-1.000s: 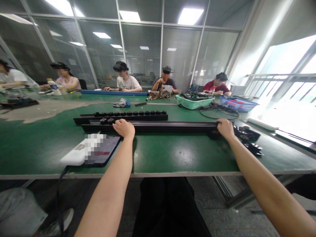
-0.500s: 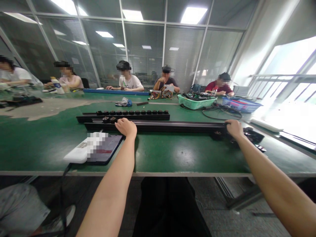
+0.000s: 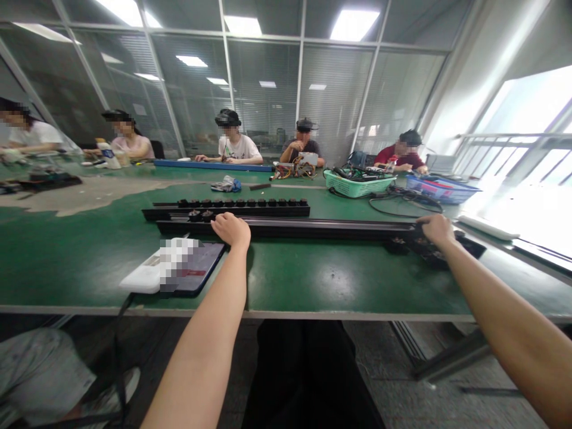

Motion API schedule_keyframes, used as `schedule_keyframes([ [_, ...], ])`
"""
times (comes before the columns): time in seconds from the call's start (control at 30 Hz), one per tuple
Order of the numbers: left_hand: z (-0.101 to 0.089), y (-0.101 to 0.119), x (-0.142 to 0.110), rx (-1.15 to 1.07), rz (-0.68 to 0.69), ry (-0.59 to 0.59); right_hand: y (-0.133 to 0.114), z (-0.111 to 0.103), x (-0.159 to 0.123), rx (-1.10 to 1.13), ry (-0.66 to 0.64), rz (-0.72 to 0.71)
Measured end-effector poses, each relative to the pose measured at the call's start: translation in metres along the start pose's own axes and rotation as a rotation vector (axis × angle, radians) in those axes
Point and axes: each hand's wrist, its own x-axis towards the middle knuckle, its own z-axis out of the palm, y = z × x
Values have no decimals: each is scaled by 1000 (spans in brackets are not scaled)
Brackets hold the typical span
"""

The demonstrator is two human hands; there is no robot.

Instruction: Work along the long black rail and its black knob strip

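Observation:
A long black rail (image 3: 322, 228) lies across the green table in front of me. My left hand (image 3: 232, 229) is closed over its left part, fingers curled over the top edge. Just left of those fingers, two round black parts (image 3: 201, 215) sit at the rail. At the rail's right end my right hand (image 3: 437, 229) is closed with the fingertips on the end; the fingers partly hide what they grip. Under and beside that hand lies a heap of small black parts (image 3: 435, 253). Behind, a shorter black rail (image 3: 223, 211) bears a row of several round black parts.
A white device (image 3: 145, 275) and a dark-screened phone (image 3: 201, 271) lie near the left front edge. Farther back are a crumpled cloth (image 3: 226, 184), a green basket (image 3: 357, 186) of cables and a blue basket (image 3: 442, 189). Several people sit along the far side.
My right hand has shifted slightly to the right, over the heap of black parts. My left hand keeps its place on the rail. The whole view has moved a little.

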Motion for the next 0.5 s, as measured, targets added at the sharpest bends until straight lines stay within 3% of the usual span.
schedule_keyframes([
  [0.3,-3,0,-1,0,-5,-12,3,9,2,-14,64,12],
  [0.5,-1,-1,0,17,-2,-10,-8,9,0,-40,21,57],
])
